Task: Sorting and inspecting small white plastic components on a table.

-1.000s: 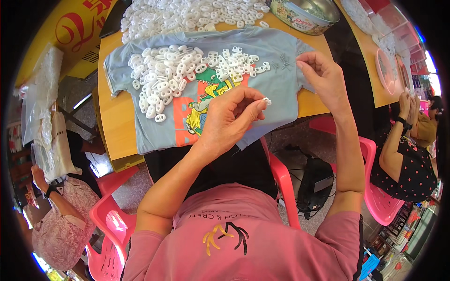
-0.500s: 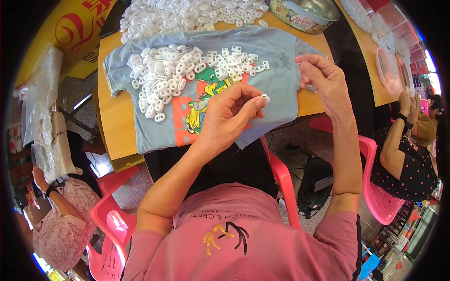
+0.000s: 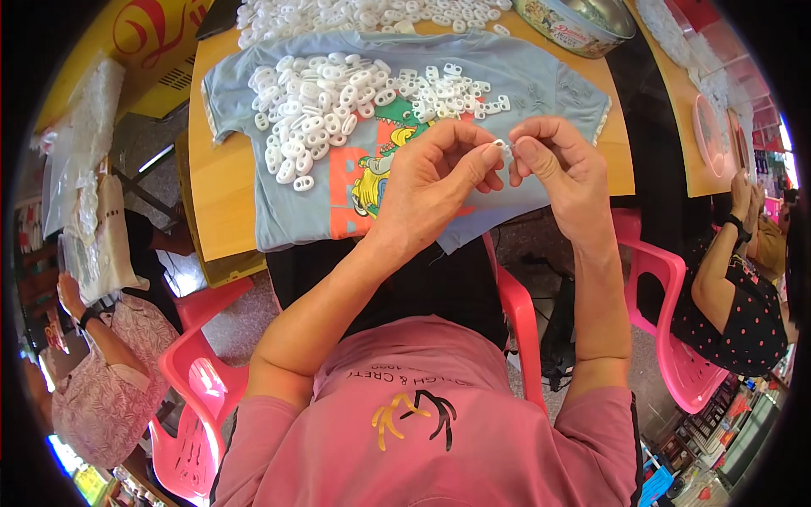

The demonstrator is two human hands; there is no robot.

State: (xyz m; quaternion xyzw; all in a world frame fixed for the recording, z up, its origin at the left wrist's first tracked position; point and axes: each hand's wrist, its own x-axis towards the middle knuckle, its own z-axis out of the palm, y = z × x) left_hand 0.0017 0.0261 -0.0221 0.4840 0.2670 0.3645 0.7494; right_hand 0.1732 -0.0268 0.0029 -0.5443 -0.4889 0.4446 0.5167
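Near the centre of the frame, just right of the middle, a small white plastic piece (image 3: 500,146) is pinched between the fingertips of the left hand (image 3: 431,182) and the right hand (image 3: 562,169), both closed tightly on it so that only a sliver of white is seen between thumbs and forefingers. Both hands are held up above the near edge of a light blue child's T-shirt (image 3: 524,84) printed with a green cartoon dinosaur, which is spread flat on a yellow-orange table (image 3: 215,194) in the upper middle of the picture. A loose heap of similar white oval pieces (image 3: 329,97) is piled on the shirt's upper left part, thinning out toward the right, and a second, larger spread of white pieces (image 3: 355,13) is seen along the table's far edge at the top of the frame. A round metal tin (image 3: 574,21) is set at the upper right, beside the shirt's sleeve. Pink plastic chairs (image 3: 667,287) are seen below the table to the right and at the lower left. At the right edge a seated person in a dark dotted top (image 3: 743,313) is partly shown, and another person in a patterned pink garment (image 3: 110,380) is seated at the lower left, beneath clear bags of white goods (image 3: 89,169).
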